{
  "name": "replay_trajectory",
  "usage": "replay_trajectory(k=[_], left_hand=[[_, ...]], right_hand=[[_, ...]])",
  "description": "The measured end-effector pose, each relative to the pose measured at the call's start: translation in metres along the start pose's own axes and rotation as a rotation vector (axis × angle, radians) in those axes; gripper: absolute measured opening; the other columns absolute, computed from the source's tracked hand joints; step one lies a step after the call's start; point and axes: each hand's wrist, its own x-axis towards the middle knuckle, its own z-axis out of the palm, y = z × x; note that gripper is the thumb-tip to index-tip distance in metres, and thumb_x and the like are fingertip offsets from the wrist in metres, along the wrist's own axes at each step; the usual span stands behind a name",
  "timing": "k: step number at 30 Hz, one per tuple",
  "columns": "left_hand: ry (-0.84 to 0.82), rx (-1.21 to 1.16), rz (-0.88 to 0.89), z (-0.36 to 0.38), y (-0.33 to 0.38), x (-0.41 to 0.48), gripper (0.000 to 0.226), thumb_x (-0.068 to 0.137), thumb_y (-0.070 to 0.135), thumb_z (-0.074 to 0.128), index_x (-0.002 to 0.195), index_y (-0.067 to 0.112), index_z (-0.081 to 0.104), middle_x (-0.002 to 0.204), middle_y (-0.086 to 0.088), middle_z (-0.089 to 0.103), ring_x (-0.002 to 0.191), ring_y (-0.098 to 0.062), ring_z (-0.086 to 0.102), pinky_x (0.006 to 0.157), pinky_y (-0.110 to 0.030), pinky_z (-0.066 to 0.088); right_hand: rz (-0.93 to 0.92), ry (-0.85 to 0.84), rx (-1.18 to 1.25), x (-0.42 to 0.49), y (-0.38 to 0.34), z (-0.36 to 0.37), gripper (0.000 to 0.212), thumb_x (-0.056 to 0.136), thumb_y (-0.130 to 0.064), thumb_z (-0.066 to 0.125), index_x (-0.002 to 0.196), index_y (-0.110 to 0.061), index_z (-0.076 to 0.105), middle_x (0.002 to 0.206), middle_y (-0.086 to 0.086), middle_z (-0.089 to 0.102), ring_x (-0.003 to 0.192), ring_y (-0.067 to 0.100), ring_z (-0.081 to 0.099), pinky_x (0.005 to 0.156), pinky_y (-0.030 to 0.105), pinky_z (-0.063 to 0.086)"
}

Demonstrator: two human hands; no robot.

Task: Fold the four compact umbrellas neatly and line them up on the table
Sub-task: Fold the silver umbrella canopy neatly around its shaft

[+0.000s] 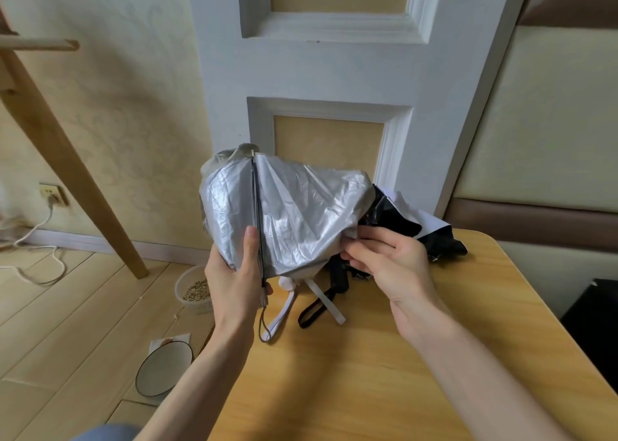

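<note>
A silver compact umbrella point(294, 213) is held upright above the wooden table point(384, 357), its canopy loose and crumpled. My left hand point(239, 273) grips its lower part, thumb pressed along a dark rib. My right hand point(388, 261) pinches the canopy's right edge. Behind it, a black and white umbrella point(414, 223) lies unfolded on the table's far side. A black handle point(339, 280) with a black strap and a white strap point(329, 303) lie below the silver canopy. Other umbrellas are hidden or cannot be told apart.
The table's left edge runs past my left forearm. On the floor to the left are a bowl of pellets point(194, 290) and a dark-rimmed plate point(164, 370). A wooden leg point(67, 160) slants at left. A white panelled wall point(334, 73) stands behind.
</note>
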Motion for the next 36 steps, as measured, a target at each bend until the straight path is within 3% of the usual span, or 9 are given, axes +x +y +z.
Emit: replay_trajectory(k=[5,10,14,17,22,27,30,33,36], left_hand=[[0.050,-0.060,-0.034,-0.001,0.001,0.003,0.032,0.102,0.047,0.065,0.115,0.018,0.065,0.087,-0.009,0.064,0.062,-0.020,0.057,0.046,-0.031,0.051],[0.013,-0.061,-0.028,0.001,0.001,0.000,0.037,0.100,0.047,0.067,0.115,0.012,0.065,0.083,-0.010,0.065,0.054,-0.016,0.056,0.043,-0.030,0.050],[-0.012,-0.044,-0.011,0.004,-0.001,-0.005,0.037,0.101,0.045,0.066,0.116,0.012,0.064,0.081,-0.009,0.064,0.052,-0.013,0.058,0.043,-0.029,0.050],[0.011,-0.043,-0.022,0.004,-0.003,-0.004,0.035,0.101,0.045,0.066,0.119,0.015,0.065,0.083,-0.006,0.066,0.054,-0.011,0.060,0.045,-0.029,0.051],[0.000,-0.044,-0.011,0.008,-0.005,-0.008,0.035,0.101,0.044,0.066,0.120,0.014,0.065,0.083,-0.005,0.067,0.056,-0.010,0.063,0.046,-0.028,0.051],[0.029,-0.056,-0.025,0.005,-0.004,-0.005,0.034,0.101,0.046,0.066,0.119,0.018,0.066,0.088,-0.007,0.067,0.062,-0.015,0.062,0.047,-0.029,0.051],[0.044,-0.069,-0.024,0.005,-0.002,-0.003,0.036,0.101,0.047,0.066,0.119,0.016,0.065,0.088,-0.008,0.065,0.063,-0.017,0.060,0.047,-0.031,0.051],[0.049,-0.080,-0.013,0.004,-0.001,-0.002,0.035,0.101,0.046,0.066,0.117,0.015,0.064,0.087,-0.007,0.064,0.061,-0.015,0.059,0.047,-0.031,0.051],[0.036,-0.084,-0.024,0.001,0.001,0.001,0.035,0.101,0.047,0.065,0.121,0.018,0.065,0.090,-0.007,0.064,0.067,-0.018,0.060,0.048,-0.029,0.053]], right_hand=[[-0.300,0.045,-0.162,-0.009,0.016,-0.002,0.005,0.091,-0.016,0.082,0.091,-0.015,0.077,0.084,-0.003,0.079,0.082,0.015,0.076,0.077,0.024,0.060],[-0.656,0.178,-0.539,-0.010,0.040,-0.006,0.026,0.083,0.000,0.084,0.087,-0.017,0.064,0.083,-0.012,0.069,0.083,0.010,0.069,0.075,0.019,0.056],[-0.640,0.191,-0.497,-0.007,0.040,-0.002,0.040,0.084,-0.006,0.084,0.117,-0.019,0.067,0.087,-0.013,0.070,0.082,0.009,0.068,0.072,0.023,0.058],[-0.716,0.333,-0.581,-0.004,0.041,-0.003,0.015,0.085,-0.007,0.084,0.095,-0.015,0.075,0.079,-0.014,0.064,0.072,0.010,0.060,0.063,0.029,0.054],[-0.695,0.564,-0.625,-0.005,0.040,0.005,0.029,0.080,-0.005,0.077,0.075,-0.018,0.052,0.067,-0.009,0.046,0.061,0.013,0.046,0.055,0.014,0.034],[-0.742,0.451,-0.622,-0.003,0.042,0.004,0.027,0.090,-0.018,0.079,0.107,-0.021,0.059,0.092,-0.010,0.059,0.074,0.007,0.058,0.060,0.011,0.044],[-0.744,0.442,-0.590,-0.003,0.045,0.001,0.016,0.098,-0.014,0.071,0.110,-0.020,0.064,0.088,-0.012,0.068,0.071,0.006,0.065,0.059,0.025,0.054],[-0.783,0.526,-0.569,0.002,0.047,-0.005,0.012,0.101,-0.009,0.064,0.111,-0.017,0.067,0.077,-0.007,0.068,0.067,0.011,0.067,0.059,0.024,0.052],[-0.537,0.393,-0.342,0.006,0.040,-0.011,0.020,0.099,-0.007,0.067,0.116,-0.017,0.064,0.091,-0.004,0.073,0.082,0.011,0.073,0.072,0.023,0.057]])
